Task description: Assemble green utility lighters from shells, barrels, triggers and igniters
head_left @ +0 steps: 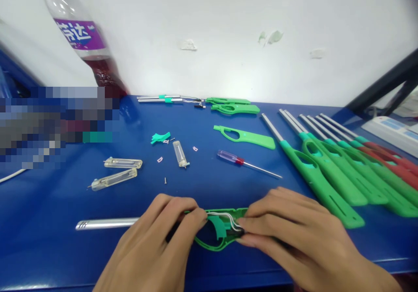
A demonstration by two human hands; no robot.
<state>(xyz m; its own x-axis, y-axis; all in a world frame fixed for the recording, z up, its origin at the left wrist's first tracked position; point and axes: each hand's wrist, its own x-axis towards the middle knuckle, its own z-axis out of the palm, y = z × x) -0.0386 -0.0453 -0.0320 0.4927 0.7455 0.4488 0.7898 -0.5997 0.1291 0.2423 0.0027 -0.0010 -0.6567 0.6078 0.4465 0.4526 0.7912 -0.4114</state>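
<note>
An opened gas lighter's green casing half (210, 245) lies between my hands near the table's front, its inside facing up. A silver metal tube (107, 223) runs out of it to the left. My left hand (160, 235) is closed around the casing's neck, where the tube enters. Inside sit a teal trigger (219, 227) and two white wires (230, 217). With thumb and fingertips, my right hand (294, 231) pinches a small black part (241, 232) at the wires' ends, against the casing. The casing's right end is hidden under that hand.
Transparent fuel tanks (122, 163), a screw (165, 181), teal triggers (160, 137) and a screwdriver (240, 160) lie beyond my hands. A loose green casing half (244, 138) is farther back. Several assembled lighters (329, 183) line the right. A bottle (81, 35) stands back left.
</note>
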